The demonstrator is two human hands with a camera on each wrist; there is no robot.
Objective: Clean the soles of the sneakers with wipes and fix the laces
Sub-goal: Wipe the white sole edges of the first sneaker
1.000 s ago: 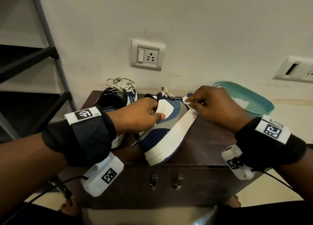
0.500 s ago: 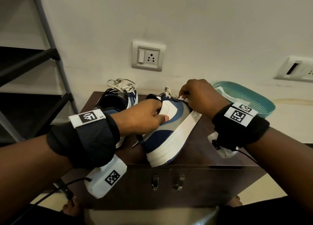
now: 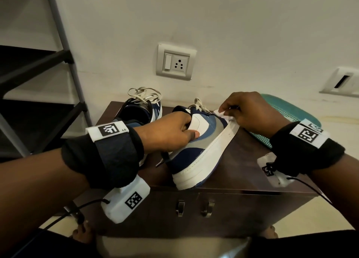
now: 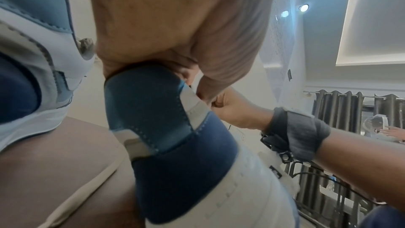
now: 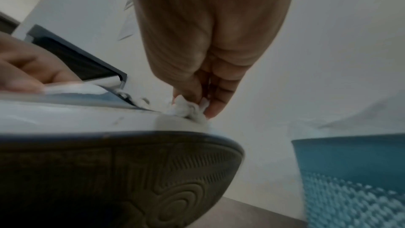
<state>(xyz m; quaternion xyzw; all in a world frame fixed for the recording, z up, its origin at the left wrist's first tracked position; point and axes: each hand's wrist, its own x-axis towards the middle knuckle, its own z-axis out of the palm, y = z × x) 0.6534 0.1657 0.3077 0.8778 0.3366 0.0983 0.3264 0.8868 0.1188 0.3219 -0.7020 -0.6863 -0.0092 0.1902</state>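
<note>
While the left hand (image 3: pixel 171 133) gripped the collar of the blue-and-white sneaker (image 3: pixel 196 147), thumb pressed on the white side panel and fingers curled into the opening, the shoe lay tipped on its side on the dark cabinet top (image 3: pixel 250 160). Heel at the front edge, toe aimed toward the back right corner; long axis ran diagonally away from the person. White midsole band (image 3: pixel 211 153) faced up and to the right.

Right hand (image 3: pixel 252 114) sat at the toe end, fingertips pinched together on a crumpled white wipe (image 3: pixel 223 115). Right wrist view confirmed it: wipe (image 5: pixel 188 108) bunched between thumb and fingers, touching the top of the white sidewall just beside the toe, dark tread (image 5: pixel 131 179) below it.

Judgement: wiping in progress, at the far end of the band. Remaining sidewall lay toward the heel, nearer the body, so the next stroke likely calls for a pull back along the axis.

Second sneaker (image 3: pixel 141 110) stood upright at the back left, laces loose. Teal basket (image 3: pixel 291 114) off the right edge.
</note>
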